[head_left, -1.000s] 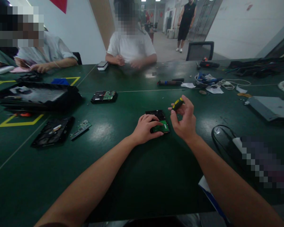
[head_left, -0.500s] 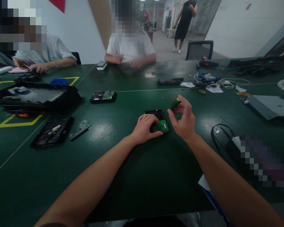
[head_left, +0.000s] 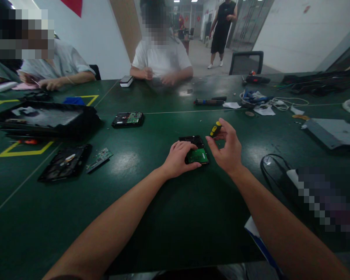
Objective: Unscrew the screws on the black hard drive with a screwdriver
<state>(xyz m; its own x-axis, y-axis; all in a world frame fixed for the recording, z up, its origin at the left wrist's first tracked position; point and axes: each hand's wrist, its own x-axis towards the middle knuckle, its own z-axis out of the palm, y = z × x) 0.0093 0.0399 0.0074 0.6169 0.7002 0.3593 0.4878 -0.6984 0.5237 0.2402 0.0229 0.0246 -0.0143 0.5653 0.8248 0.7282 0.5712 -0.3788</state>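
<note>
A small black hard drive (head_left: 195, 140) with a green circuit board (head_left: 198, 156) facing up lies on the dark green table (head_left: 151, 202) in front of me. My left hand (head_left: 178, 158) rests on its left side, fingers curled over the edge, holding it down. My right hand (head_left: 226, 149) hovers just right of the drive, fingers pinched round a yellow and black screwdriver handle (head_left: 215, 128) that points down toward the board. The screwdriver's tip is hidden behind my fingers.
Another hard drive (head_left: 127, 118) lies further back left. An opened drive (head_left: 64, 162) and a loose circuit board (head_left: 100, 158) lie at the left, behind them a black tray (head_left: 43, 118). Cables (head_left: 275, 102), tools and a grey box (head_left: 332, 132) lie right. Two people sit opposite; another stands behind.
My right hand has turned the screwdriver handle a little between its fingers and stayed over the drive. My left hand has not moved. The standing person has walked left.
</note>
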